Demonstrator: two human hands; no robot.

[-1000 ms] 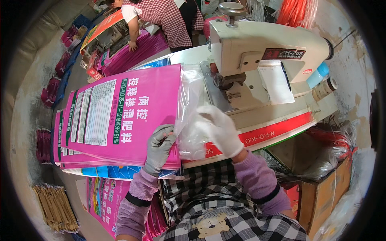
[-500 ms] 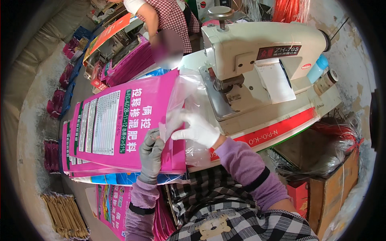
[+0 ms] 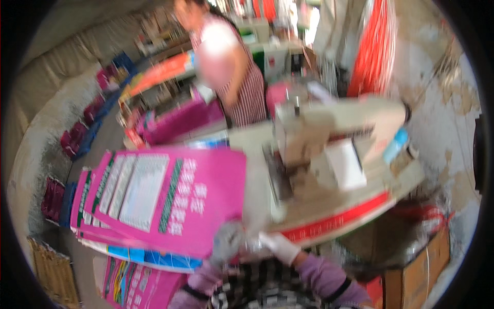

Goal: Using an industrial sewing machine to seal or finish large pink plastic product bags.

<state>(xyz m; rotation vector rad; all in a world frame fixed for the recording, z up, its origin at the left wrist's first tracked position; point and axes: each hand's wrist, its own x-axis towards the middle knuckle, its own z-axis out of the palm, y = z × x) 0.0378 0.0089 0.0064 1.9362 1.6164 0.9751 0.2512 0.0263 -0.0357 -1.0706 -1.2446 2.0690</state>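
The picture is smeared by motion. My left hand (image 3: 227, 241), in a grey glove, is at the near right corner of a flat pink woven bag (image 3: 211, 175) with white print and a pale text panel. My right hand (image 3: 280, 247), in a white glove, is just to its right, fingers toward the left. Filmy clear plastic (image 3: 252, 244) shows between the two hands. Blur hides how the fingers of either hand are set and whether they grip the plastic. More pink bags lie beneath the top one. Beyond my right hand stands a cream sewing machine (image 3: 329, 129).
A red-striped table edge (image 3: 334, 221) runs below the machine. A light blue bottle (image 3: 395, 146) stands behind it. A cardboard box (image 3: 417, 278) is at the lower right, and red strands (image 3: 373, 51) hang at the back. Across the table a person (image 3: 236, 77) stands beside more pink bags (image 3: 180, 121).
The view has tilted up, showing more of the back. My hands have come nearer to me, to the bag's near corner. The person across the table is now more upright.
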